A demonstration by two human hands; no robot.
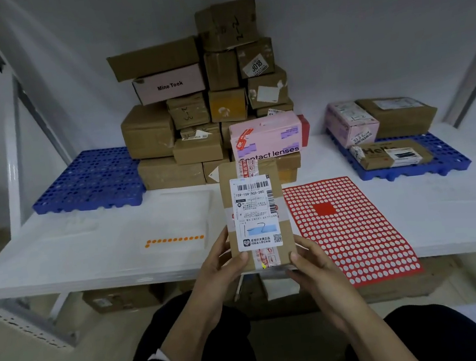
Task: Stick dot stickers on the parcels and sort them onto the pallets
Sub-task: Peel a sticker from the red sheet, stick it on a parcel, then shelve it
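We hold the parcel (253,217) upright above the front edge of the surface (461,211), left hand (217,264) and right hand (310,258) each gripping a lower corner, label facing us. We should read the handwritten "1-2" first, then free one hand and peel a dot from the orange strip (175,240) or red sheet (348,226); which colour fits we cannot tell. Press it on bare cardboard, clear of the barcode
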